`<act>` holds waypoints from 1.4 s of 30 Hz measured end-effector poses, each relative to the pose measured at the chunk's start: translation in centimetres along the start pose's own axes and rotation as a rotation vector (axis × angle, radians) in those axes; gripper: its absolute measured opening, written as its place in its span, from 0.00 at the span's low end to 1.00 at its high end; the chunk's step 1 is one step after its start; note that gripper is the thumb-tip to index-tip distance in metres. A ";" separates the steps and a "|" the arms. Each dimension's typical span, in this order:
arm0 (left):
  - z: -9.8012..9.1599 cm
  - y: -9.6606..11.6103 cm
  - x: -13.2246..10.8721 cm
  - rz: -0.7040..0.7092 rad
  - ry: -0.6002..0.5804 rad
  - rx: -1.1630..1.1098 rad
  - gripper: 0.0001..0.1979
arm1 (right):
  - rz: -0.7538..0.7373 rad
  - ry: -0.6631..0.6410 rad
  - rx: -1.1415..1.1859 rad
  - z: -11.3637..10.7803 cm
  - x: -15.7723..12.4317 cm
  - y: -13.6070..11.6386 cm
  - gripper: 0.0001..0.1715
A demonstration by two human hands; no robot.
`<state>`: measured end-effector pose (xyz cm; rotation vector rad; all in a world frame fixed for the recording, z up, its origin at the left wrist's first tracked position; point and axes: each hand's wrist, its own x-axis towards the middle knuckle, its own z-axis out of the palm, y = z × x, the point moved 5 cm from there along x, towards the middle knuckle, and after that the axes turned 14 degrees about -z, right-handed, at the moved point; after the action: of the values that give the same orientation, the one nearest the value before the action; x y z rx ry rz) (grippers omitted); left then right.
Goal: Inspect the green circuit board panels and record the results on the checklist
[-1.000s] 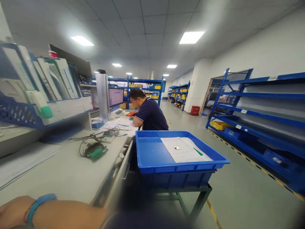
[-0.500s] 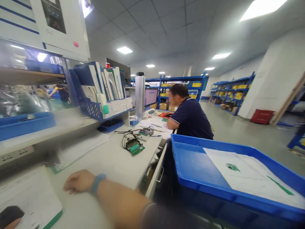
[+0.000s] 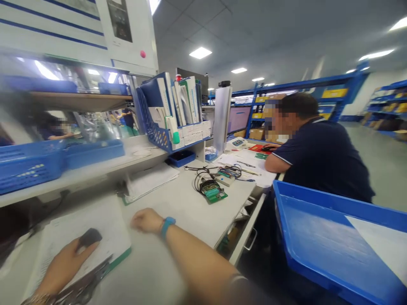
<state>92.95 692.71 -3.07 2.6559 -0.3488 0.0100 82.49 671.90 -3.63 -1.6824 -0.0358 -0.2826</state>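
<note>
My left hand (image 3: 63, 262) is closed around a small black object (image 3: 90, 238), whose kind I cannot make out. It is over papers (image 3: 111, 216) on a clipboard with a green edge (image 3: 120, 259). My right hand (image 3: 148, 220), with a blue band on the wrist, is low over the white bench (image 3: 149, 267), just right of the papers. Its fingers look bent but are smeared by motion, and nothing shows in them. Beyond it, a green circuit board (image 3: 216, 195) with coiled black cables lies on the bench.
A blue file rack (image 3: 155, 135) and blue bins (image 3: 93, 154) stand on the shelf. An open drawer (image 3: 251, 233) juts out at the right, beside a large blue tray (image 3: 311, 258). A co-worker (image 3: 330, 156) in a dark shirt sits at the bench's far end.
The view has turned left, so the bench and tray appear farther right. More of my left hand and the black object has come into view. My right hand remains low over the bench.
</note>
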 end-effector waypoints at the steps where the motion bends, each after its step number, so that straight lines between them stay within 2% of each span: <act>1: 0.2 0.0 0.0 0.015 -0.033 0.000 0.23 | -0.001 -0.012 -0.009 0.0 0.1 0.1 0.04; 4: 0.3 0.2 -0.1 0.085 -0.036 -0.013 0.23 | -0.008 -0.047 -0.039 0.2 0.4 0.6 0.05; 11: 0.5 -0.1 0.2 0.115 0.024 -0.076 0.20 | -0.065 -0.096 -0.120 0.3 1.0 1.7 0.10; 20: 0.0 0.3 -0.2 0.119 0.023 -0.166 0.18 | -0.158 -0.095 -0.204 0.3 0.7 0.9 0.07; 28: 0.1 0.2 -0.2 0.124 0.019 -0.206 0.19 | -0.199 -0.110 -0.190 0.3 1.1 1.4 0.07; 34: 0.0 0.2 -0.2 0.128 0.025 -0.211 0.17 | -0.170 -0.087 -0.100 0.3 0.9 1.2 0.07; 38: 0.0 0.3 -0.1 0.129 0.034 -0.201 0.17 | -0.162 -0.046 0.036 0.2 0.5 -0.6 0.15; 42: 0.2 0.4 0.1 0.127 0.043 -0.194 0.16 | -0.285 -0.002 0.197 0.9 -0.9 -6.6 0.23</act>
<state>92.95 692.29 -3.07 2.4350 -0.4787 0.0698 80.48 673.79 2.50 -1.4802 -0.2977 -0.4764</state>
